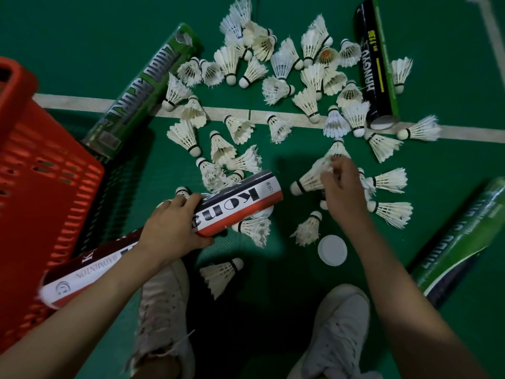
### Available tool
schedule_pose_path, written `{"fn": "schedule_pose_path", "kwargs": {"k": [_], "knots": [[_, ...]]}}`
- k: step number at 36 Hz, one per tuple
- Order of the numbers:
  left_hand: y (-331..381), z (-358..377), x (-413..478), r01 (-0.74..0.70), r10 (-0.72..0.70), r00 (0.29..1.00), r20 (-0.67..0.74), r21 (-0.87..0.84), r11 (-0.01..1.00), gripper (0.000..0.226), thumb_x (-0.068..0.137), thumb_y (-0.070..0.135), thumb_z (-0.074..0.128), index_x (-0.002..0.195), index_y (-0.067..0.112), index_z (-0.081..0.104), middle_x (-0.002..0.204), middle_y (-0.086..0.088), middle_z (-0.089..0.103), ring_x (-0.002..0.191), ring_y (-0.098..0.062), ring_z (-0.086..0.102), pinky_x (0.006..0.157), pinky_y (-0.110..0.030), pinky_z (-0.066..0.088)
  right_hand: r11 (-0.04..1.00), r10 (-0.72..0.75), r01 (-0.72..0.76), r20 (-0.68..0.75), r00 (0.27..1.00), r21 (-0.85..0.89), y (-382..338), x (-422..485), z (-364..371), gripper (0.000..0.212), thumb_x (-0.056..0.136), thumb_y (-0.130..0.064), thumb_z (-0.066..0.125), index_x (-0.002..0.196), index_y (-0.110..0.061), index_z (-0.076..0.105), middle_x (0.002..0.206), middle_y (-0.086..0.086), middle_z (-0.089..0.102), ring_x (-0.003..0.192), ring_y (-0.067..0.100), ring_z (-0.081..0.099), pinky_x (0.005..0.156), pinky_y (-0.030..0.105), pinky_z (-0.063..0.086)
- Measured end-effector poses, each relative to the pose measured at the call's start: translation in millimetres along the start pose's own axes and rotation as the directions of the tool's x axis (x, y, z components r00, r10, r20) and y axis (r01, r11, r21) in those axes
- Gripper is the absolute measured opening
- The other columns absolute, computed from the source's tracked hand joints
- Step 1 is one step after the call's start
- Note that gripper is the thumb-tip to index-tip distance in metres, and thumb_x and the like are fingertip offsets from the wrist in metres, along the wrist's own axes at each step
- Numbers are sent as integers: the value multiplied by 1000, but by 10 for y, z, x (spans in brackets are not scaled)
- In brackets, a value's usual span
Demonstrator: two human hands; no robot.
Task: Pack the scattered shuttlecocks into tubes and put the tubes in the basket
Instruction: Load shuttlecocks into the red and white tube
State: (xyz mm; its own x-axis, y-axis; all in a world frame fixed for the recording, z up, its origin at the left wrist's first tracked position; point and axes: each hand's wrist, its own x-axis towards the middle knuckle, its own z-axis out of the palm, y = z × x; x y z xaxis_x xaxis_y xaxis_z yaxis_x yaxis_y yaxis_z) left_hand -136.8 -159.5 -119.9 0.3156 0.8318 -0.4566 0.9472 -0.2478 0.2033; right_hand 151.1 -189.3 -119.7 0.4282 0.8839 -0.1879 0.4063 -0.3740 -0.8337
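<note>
Several white feather shuttlecocks (276, 67) lie scattered across the green court floor. My left hand (175, 228) grips a white, red and black tube (240, 206), held tilted just above the floor with its open end toward the pile. My right hand (341, 192) pinches the feathers of a shuttlecock (308, 179) lying to the right of that tube's mouth. A red plastic basket (41, 187) stands at the left. A second white and red tube (90, 272) lies against the basket, partly under my left forearm.
A green tube (144, 88) lies at the upper left, a black tube (377, 64) at the upper right, another green tube (459, 247) at the right. A white round cap (332, 250) lies beside my right wrist. My white shoes (336, 337) stand at the bottom.
</note>
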Motion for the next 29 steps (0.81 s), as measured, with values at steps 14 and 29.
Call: {"fn": "schedule_pose_path", "kwargs": {"k": [14, 29], "knots": [[212, -172, 208, -58, 58, 998, -5, 36, 998, 93, 65, 59, 74, 140, 24, 31, 118, -5, 50, 107, -26, 50, 85, -33, 40, 961, 137, -234, 477, 868, 149, -298, 23, 305, 70, 88, -64, 14, 150, -31, 17, 153, -6, 27, 137, 11, 24, 115, 38, 16], [582, -192, 650, -54, 54, 999, 0, -46, 998, 85, 64, 60, 72, 132, 24, 37, 118, -6, 52, 108, -29, 52, 86, -36, 45, 811, 434, -400, 19, 901, 427, 117, 711, 258, 49, 95, -37, 46, 143, -35, 33, 152, 3, 30, 132, 24, 37, 109, 47, 32]]}}
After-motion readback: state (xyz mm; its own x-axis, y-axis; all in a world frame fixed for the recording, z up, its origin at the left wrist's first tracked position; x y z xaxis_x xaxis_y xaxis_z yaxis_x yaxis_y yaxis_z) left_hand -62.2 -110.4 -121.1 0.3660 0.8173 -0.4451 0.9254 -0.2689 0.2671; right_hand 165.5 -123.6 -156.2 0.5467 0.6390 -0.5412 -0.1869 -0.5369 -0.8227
